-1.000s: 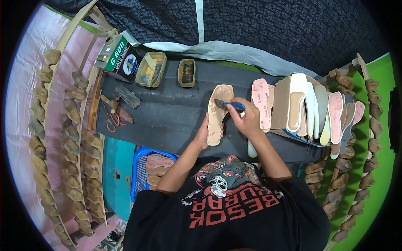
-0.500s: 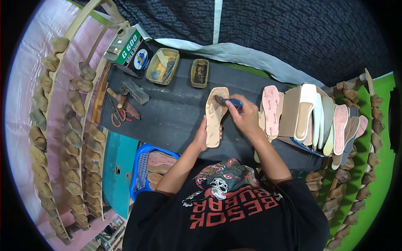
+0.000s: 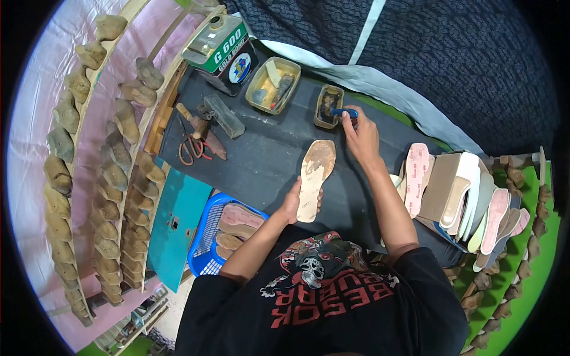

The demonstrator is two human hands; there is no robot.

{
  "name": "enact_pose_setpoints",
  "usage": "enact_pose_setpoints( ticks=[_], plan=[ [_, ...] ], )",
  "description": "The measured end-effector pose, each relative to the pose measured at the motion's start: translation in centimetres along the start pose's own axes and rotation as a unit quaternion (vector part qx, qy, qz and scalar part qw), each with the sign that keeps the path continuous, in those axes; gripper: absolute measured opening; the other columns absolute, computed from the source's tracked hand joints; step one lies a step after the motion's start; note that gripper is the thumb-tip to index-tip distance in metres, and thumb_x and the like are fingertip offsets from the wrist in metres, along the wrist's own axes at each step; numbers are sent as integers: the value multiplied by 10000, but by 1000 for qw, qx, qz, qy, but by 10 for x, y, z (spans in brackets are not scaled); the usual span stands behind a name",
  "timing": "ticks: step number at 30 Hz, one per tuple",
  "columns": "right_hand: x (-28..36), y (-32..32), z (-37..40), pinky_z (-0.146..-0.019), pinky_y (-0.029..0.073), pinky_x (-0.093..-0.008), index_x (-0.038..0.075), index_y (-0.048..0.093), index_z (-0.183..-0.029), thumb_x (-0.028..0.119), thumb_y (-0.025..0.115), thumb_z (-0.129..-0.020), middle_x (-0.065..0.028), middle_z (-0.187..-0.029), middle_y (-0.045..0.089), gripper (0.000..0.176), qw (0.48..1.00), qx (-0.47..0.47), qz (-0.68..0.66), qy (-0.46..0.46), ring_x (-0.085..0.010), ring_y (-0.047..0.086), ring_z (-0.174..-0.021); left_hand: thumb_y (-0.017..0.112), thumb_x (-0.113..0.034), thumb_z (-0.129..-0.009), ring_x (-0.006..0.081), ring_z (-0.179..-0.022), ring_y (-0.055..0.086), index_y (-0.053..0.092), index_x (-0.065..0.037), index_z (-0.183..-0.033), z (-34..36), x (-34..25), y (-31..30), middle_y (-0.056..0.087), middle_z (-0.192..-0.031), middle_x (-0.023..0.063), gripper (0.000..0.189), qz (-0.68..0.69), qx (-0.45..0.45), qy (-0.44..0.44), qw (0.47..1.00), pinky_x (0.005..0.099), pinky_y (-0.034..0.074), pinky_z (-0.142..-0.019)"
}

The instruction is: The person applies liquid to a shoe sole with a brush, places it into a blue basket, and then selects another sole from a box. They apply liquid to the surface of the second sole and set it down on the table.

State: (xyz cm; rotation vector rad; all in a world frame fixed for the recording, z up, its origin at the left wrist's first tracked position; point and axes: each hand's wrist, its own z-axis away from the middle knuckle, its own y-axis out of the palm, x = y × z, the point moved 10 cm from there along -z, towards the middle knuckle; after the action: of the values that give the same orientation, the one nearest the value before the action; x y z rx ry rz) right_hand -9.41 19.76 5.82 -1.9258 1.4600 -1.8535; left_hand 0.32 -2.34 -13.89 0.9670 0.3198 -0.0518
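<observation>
A tan insole (image 3: 313, 184) is held upright by its heel end in my left hand (image 3: 292, 202), fingers wrapped round its edges. Its wide upper part looks brown and wet, while the lower part is pale with small printing. My right hand (image 3: 361, 135) grips a blue-handled brush (image 3: 346, 113). The brush's far end is inside a small rectangular tub (image 3: 338, 95) with dark, brownish contents, so its tip is hard to make out.
Beside the small tub are a larger tub (image 3: 253, 98) of tools and a G 600 can (image 3: 224, 50). Scissors (image 3: 187, 148), a hammer (image 3: 193, 121) and a grey block (image 3: 225, 117) lie at left. Insoles fill a blue basket (image 3: 199, 240) and stand by a box (image 3: 438, 185) at right.
My right hand has lifted the brush off the insole and moved it up and right into the small tub. The insole's upper part now shows uncovered. The whole view has shifted.
</observation>
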Motion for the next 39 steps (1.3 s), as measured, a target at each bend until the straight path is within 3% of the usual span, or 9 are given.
enact_pose_setpoints(
  ticks=[8, 17, 20, 23, 24, 27, 31, 33, 39],
  plan=[
    [-8, 1, -3, -669, 542, -403, 43, 667, -1172, 263, 591, -1028, -189, -869, 730, 273, 998, 26, -38, 50, -331, 715, -730, 309, -729, -1008, 211, -824, 620, 596, -86, -1224, -3, -7, -1, 627, -979, 54, 736, -20, 34, -9, 999, 379, 539, -727],
    [-6, -54, 16, -663, 535, -340, 39, 671, -1166, 213, 606, -1021, -156, -869, 745, 236, 980, -72, -185, 7, -209, 720, -733, 290, -711, -1027, 193, -802, 657, 624, -84, -1198, -15, -9, 26, 648, -930, 45, 731, -32, 26, -10, 999, 371, 573, -714],
    [4, -69, 39, -681, 538, -363, 31, 667, -1115, 196, 619, -993, -168, -881, 731, 211, 989, 47, -138, 12, -264, 722, -750, 302, -705, -1029, 196, -827, 666, 605, -84, -1239, -21, -2, 36, 651, -960, 53, 723, -56, 45, -18, 997, 372, 589, -729],
    [24, -83, 71, -698, 533, -390, 27, 656, -1061, 184, 636, -960, -179, -885, 711, 188, 982, 146, -76, -96, -330, 702, -766, 314, -717, -1020, 201, -861, 666, 576, -86, -1299, -24, 8, 46, 650, -994, 60, 738, -91, 51, -16, 994, 378, 598, -752],
    [20, -88, 81, -708, 526, -414, 28, 648, -1044, 177, 645, -941, -182, -881, 697, 181, 981, 147, -95, -81, -374, 677, -776, 309, -723, -1018, 200, -861, 667, 573, -86, -1304, -25, 12, 50, 650, -996, 61, 747, -91, 51, -17, 994, 379, 600, -752],
    [6, -106, 103, -701, 525, -409, 32, 647, -1039, 181, 646, -946, -179, -873, 697, 176, 984, 164, -51, -42, -362, 680, -771, 295, -733, -1014, 197, -856, 668, 561, -83, -1323, -26, 25, 65, 651, -997, 61, 767, -94, 49, -19, 994, 380, 603, -748],
    [0, -129, 129, -684, 518, -413, 31, 632, -1057, 149, 658, -937, -177, -866, 691, 170, 992, 80, -76, -63, -353, 675, -767, 280, -733, -1014, 203, -844, 679, 572, -78, -1318, -33, 39, 86, 658, -1015, 66, 780, -94, 75, -10, 993, 392, 612, -738],
    [1, -129, 142, -684, 520, -411, 29, 624, -1061, 131, 655, -937, -180, -881, 685, 163, 986, 125, -97, -54, -348, 672, -759, 290, -692, -1033, 219, -849, 693, 587, -73, -1307, -40, 46, 88, 670, -1049, 76, 739, -105, 71, -8, 992, 406, 620, -736],
    [-22, -163, 150, -753, 531, -366, -2, 637, -1108, 115, 619, -968, -152, -936, 701, 184, 993, 51, -87, -57, -293, 681, -801, 339, -544, -1058, 250, -852, 730, 612, -69, -1300, -54, 59, 105, 712, -1058, 98, 599, -93, 91, 8, 991, 436, 635, -736]
  ],
)
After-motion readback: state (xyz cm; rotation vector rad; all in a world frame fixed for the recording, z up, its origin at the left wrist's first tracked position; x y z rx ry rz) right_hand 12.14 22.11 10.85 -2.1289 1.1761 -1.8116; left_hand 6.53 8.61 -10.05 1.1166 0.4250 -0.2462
